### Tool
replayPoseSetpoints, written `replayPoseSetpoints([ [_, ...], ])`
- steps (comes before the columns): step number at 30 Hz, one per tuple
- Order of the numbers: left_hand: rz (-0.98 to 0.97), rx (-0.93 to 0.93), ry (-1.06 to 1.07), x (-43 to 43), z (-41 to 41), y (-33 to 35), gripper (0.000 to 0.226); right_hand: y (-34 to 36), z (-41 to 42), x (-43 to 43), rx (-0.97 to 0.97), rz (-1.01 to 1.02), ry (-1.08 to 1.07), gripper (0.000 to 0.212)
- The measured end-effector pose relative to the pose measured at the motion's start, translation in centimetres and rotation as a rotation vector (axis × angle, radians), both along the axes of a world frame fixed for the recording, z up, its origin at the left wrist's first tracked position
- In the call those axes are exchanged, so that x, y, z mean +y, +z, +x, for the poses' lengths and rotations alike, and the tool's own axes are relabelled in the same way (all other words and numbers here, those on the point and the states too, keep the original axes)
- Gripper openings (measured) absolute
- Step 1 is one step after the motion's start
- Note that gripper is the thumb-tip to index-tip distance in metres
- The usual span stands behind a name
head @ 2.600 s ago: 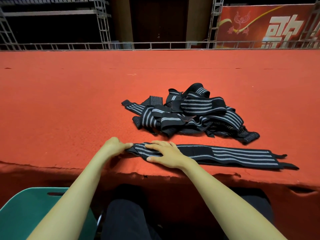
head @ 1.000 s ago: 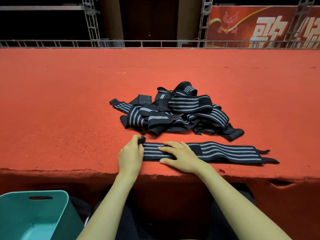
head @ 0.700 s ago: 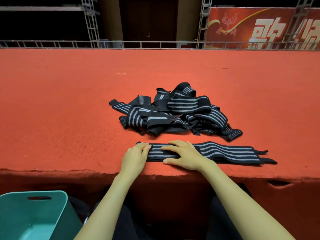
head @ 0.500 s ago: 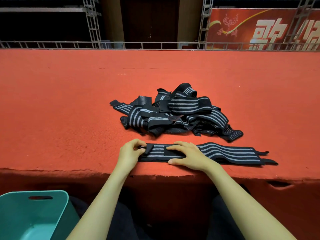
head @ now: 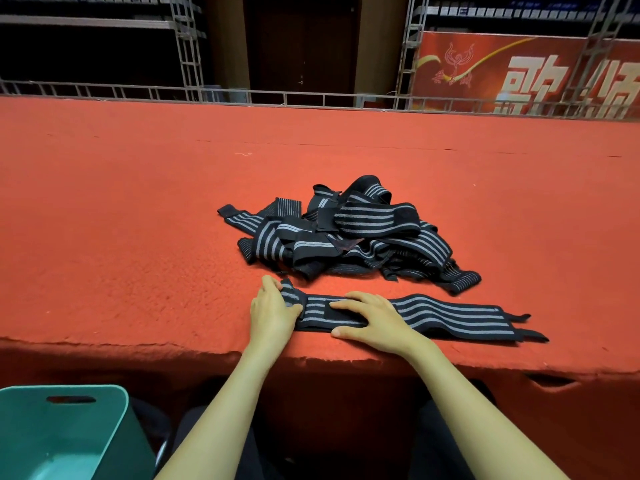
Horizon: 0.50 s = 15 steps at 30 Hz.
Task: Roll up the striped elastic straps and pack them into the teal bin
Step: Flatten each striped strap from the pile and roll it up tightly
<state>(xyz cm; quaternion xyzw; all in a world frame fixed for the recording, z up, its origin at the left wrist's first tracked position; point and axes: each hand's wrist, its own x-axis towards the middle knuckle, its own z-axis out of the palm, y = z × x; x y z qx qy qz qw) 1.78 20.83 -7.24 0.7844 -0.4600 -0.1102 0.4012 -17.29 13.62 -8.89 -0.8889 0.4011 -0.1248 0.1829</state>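
Note:
One black strap with grey stripes (head: 450, 317) lies flat along the near edge of the red carpeted platform. My left hand (head: 272, 315) grips its left end, which is curled over into the start of a roll. My right hand (head: 375, 322) lies flat on the strap just right of that roll, fingers spread, pressing it down. The strap's two thin tails point right. Behind it sits a tangled pile of the same striped straps (head: 349, 233). The teal bin (head: 65, 434) stands below the platform at the lower left, with its inside showing nothing.
The red carpet (head: 138, 220) stretches wide to the left and far back. Its frayed front edge (head: 173, 348) drops off just below my hands. Metal truss rails (head: 311, 98) and a red banner (head: 519, 74) line the far side. My dark-trousered legs are underneath.
My left hand has turned the strap's left end over and worked it rightward, shortening the flat part. My right hand stayed pressed on the strap. The view shifted so the bin shows more.

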Motion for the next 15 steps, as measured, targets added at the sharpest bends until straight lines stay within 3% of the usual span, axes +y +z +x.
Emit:
replayPoseSetpoints([
  [3,-0.072,-0.106,-0.003,0.3,-1.6,0.0,0.037,0.6,-0.6,-0.5,-0.005,0.058,0.027,0.064],
  [6,-0.184,-0.193,-0.107,0.0,-3.0,-0.6,0.038,1.0,-2.0,-1.0,-0.004,0.065,0.01,0.083],
  [10,-0.186,-0.201,-0.315,-0.4,-4.5,-1.2,0.036,0.9,-3.5,-0.8,-0.029,0.038,-0.034,0.067],
  [15,-0.136,0.017,-0.388,-0.3,-4.0,0.0,0.025,0.5,-3.4,-0.9,-0.039,0.041,-0.064,0.066],
])
